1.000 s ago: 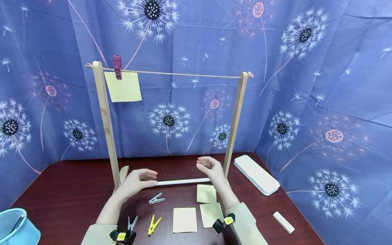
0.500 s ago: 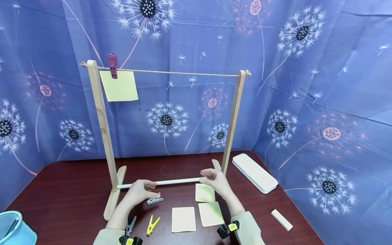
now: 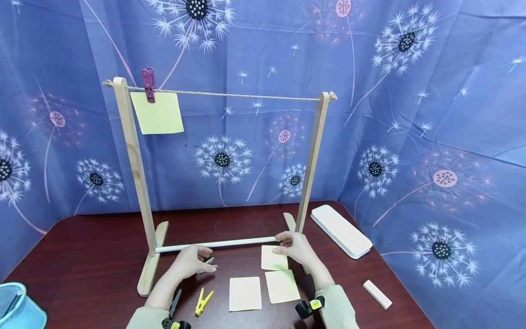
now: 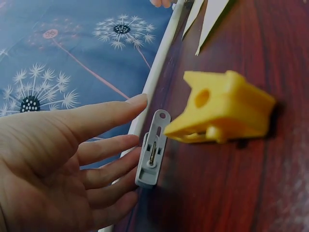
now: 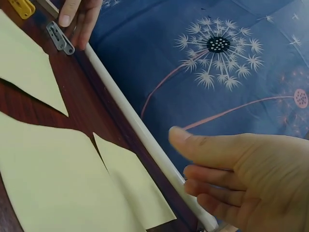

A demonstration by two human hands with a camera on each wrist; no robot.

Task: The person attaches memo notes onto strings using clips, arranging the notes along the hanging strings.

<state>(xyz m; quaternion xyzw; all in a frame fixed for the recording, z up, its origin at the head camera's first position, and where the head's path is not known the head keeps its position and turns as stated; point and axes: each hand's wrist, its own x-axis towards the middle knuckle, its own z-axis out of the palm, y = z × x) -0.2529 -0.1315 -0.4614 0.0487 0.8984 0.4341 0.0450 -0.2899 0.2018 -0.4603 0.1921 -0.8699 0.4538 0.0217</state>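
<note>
My left hand (image 3: 188, 262) hovers low over the table beside a grey clothespin (image 4: 153, 150), thumb and fingers spread apart. In the left wrist view its fingertips come very near that clothespin; whether they touch it I cannot tell. My right hand (image 3: 300, 249) is over the far edge of a small yellow sticky note (image 3: 272, 260), fingers loosely bent. Two more sticky notes lie nearer: one pale (image 3: 245, 294), one yellowish (image 3: 283, 287). A yellow clothespin (image 3: 203, 302) lies at front, and another grey clothespin (image 3: 175, 304) is partly hidden by my left wrist.
A wooden frame (image 3: 135, 160) with a white lower bar (image 3: 230, 243) carries a string (image 3: 246, 96). A purple clothespin (image 3: 148, 84) holds a yellow note (image 3: 158, 114) there. A white case (image 3: 341, 230) and white block (image 3: 377, 294) lie right; a blue mesh cup (image 3: 30, 315) stands left.
Both hands have come lower and nearer the table. The left has moved to the grey clothespin; the right has shifted down and right to the small sticky note. The view has shifted slightly.
</note>
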